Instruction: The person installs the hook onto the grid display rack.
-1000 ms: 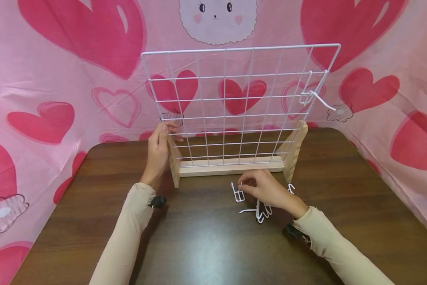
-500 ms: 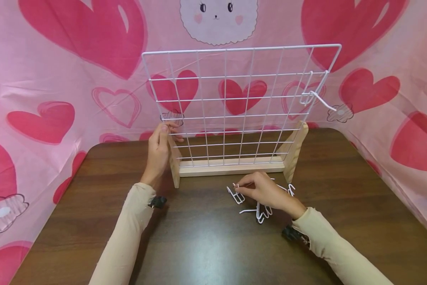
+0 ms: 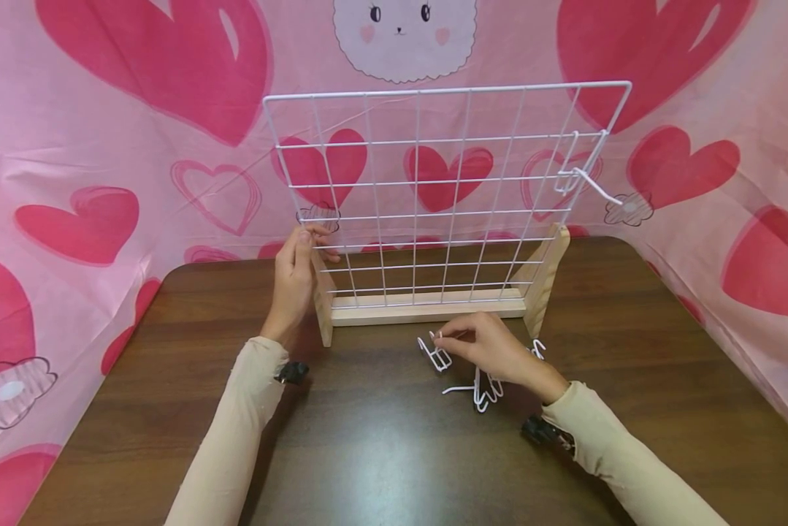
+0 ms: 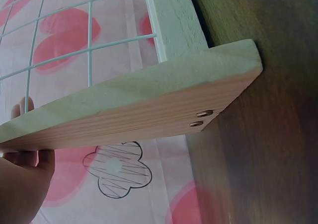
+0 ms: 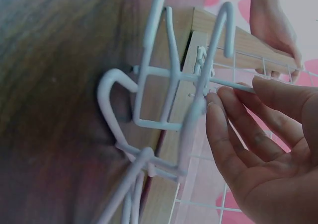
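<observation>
My left hand point(image 3: 293, 274) grips the top of the left wooden side piece point(image 3: 323, 314) of a stand. This stand carries an upright white wire grid point(image 3: 446, 90). In the left wrist view, the fingers of the left hand point(image 4: 22, 184) curl round the wood on both sides. In front of the base, my right hand point(image 3: 492, 351) pinches a white wire hook point(image 3: 441, 358) between thumb and fingertips, just above the table. Close up in the right wrist view, the wire hook point(image 5: 156, 124) shows a rectangular frame and bent prongs, with other hook wires overlapping it.
More white wire hooks point(image 3: 479, 391) lie in a small pile below the right hand, partly hidden by it. One hook point(image 3: 594, 185) hangs on the grid's upper right. The right wooden side piece point(image 3: 545, 281) stands just behind the right hand, and a pink heart-patterned cloth hangs behind.
The held hook has turned and shifted slightly left in the right hand's fingertips. The hand dipped a little, then rose. My left hand and the grid have stayed in place.
</observation>
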The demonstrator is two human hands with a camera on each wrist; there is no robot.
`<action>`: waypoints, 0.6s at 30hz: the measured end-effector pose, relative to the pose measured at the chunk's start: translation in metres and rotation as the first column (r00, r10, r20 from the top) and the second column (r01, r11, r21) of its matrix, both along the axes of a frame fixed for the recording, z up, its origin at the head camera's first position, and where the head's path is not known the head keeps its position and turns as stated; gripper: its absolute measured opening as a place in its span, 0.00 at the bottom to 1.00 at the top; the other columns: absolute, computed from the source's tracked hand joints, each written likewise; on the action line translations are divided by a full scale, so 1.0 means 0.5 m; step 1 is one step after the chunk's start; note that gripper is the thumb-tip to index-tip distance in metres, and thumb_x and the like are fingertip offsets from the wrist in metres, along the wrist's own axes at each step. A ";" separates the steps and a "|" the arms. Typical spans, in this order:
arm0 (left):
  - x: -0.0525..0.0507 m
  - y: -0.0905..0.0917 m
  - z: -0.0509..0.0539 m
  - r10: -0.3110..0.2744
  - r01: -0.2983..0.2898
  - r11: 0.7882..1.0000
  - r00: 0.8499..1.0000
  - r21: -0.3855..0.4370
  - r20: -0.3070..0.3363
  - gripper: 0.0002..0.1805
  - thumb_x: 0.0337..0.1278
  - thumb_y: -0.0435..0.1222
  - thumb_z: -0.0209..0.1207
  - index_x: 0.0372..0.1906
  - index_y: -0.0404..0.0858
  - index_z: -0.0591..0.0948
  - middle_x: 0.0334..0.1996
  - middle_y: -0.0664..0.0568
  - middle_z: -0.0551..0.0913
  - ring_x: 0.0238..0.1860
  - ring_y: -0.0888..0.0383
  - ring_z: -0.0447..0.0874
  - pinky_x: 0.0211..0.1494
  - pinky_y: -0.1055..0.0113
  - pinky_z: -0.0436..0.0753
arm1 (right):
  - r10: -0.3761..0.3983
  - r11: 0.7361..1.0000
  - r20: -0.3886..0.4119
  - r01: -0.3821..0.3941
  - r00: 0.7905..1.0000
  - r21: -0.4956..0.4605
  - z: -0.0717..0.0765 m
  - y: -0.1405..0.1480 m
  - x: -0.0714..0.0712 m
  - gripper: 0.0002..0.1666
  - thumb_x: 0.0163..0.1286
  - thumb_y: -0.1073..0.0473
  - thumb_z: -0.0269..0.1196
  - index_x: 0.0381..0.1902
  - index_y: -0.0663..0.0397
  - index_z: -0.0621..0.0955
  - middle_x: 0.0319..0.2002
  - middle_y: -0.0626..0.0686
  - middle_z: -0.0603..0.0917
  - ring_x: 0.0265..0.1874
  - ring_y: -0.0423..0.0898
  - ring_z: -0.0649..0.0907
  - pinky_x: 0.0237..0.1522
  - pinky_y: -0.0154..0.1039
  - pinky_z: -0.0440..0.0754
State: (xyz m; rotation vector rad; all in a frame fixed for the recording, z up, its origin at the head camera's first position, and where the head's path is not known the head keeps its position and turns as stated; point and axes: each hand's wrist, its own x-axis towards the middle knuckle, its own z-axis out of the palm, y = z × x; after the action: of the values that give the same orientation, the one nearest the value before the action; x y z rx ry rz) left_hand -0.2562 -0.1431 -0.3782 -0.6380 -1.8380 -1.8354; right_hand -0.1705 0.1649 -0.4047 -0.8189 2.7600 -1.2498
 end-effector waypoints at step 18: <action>0.008 0.004 0.008 0.018 -0.018 1.000 1.000 -0.014 0.018 0.21 0.80 0.32 0.34 0.52 0.17 0.73 0.40 0.41 0.79 0.33 0.44 0.84 0.44 0.51 0.85 | -0.040 0.998 -0.087 0.035 0.995 -0.061 0.055 0.024 0.006 0.03 0.62 0.60 0.72 0.35 0.47 0.90 0.31 0.41 0.87 0.32 0.38 0.83 0.36 0.34 0.83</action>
State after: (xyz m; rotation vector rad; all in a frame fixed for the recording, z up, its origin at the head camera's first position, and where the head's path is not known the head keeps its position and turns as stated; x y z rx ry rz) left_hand -0.2521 -0.1412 -0.3740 -0.6099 -1.8638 -1.8238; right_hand -0.1676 0.1768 -0.3773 -0.8505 2.8322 -1.3395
